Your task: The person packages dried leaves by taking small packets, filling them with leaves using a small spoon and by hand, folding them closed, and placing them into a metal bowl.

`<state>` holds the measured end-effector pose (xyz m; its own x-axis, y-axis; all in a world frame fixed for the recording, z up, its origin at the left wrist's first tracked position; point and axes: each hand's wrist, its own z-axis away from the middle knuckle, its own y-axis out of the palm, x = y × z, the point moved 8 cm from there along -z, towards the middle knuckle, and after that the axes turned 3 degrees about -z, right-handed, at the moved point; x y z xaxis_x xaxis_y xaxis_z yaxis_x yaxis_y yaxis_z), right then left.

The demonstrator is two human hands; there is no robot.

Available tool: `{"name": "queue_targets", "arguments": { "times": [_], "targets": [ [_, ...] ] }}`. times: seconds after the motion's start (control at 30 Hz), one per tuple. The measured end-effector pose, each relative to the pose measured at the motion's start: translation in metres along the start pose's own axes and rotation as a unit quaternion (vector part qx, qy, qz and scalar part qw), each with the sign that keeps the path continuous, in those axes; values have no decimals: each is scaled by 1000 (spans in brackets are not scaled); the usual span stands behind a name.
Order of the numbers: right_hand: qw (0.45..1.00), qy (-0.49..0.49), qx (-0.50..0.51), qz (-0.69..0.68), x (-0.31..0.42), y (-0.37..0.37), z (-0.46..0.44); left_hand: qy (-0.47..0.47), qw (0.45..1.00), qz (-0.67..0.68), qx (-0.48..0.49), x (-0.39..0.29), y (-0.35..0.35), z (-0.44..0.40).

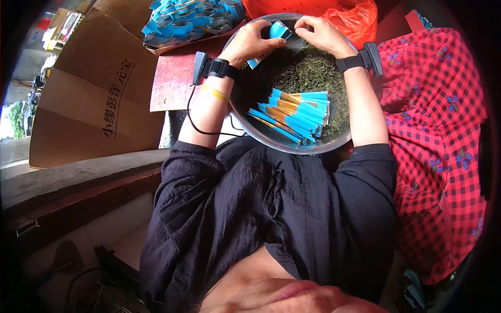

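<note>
My left hand (pixel 254 43) grips a small blue packet (pixel 280 31) between thumb and fingers, over the far part of a metal basin (pixel 245 122). Opposite it, my right hand (pixel 321 35) has its thumb and fingertips pinched together close to the packet. Whatever is in that pinch is too small to make out; a clear, film-like patch (pixel 296 44) shows just below. Dark green dried leaves (pixel 308 73) fill much of the basin. On them, nearest my body, lies a fanned pile of blue and gold packets (pixel 292 115).
At the back left, a shallow box holds a heap of blue packets (pixel 190 22) on a red board (pixel 172 86). An orange-red plastic bag (pixel 355 23) lies beyond the basin. A large cardboard carton (pixel 99 78) stands left, and red checked cloth (pixel 428 135) hangs at right.
</note>
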<state>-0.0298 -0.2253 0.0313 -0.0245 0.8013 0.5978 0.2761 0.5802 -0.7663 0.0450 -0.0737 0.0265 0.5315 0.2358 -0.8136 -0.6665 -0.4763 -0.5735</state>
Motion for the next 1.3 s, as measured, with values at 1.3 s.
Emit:
{"name": "queue_targets", "arguments": {
  "times": [1.3],
  "targets": [
    [979, -53, -6, -198, 37, 2, 2, 18, 999, 20, 40, -2, 7, 1]
  ]
}}
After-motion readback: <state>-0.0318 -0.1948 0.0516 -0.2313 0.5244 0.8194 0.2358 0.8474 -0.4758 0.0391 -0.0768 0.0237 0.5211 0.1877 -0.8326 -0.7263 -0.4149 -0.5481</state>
